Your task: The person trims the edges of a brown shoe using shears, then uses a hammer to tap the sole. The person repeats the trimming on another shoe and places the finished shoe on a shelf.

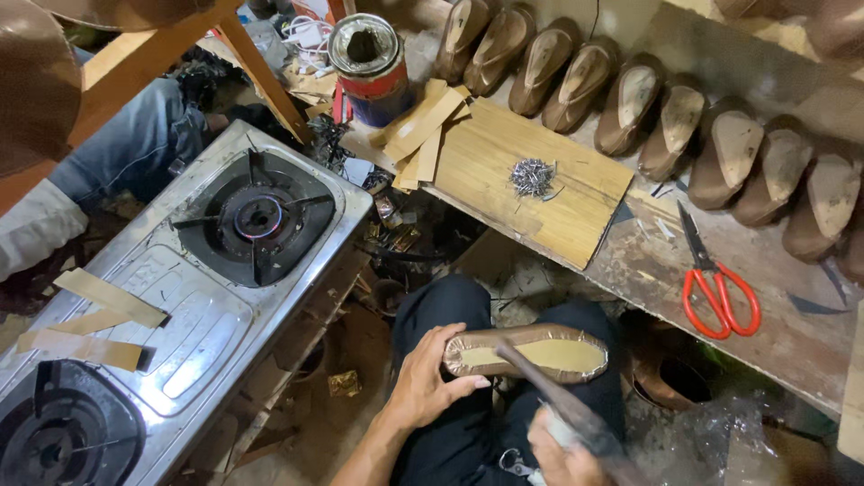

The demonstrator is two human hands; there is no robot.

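Fingers of the left hand [423, 382] clamped the shoe [526, 353] heel — right hand [562, 454] gripped a hammer [558, 405] angled over its sole.

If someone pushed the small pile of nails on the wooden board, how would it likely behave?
The pile of nails would probably scatter rather than slide as one, since the pieces lie loose and tangled. On the smooth wooden board single nails might roll or skid. Pinching them up looks fiddly: they are small, thin and probably sharp.
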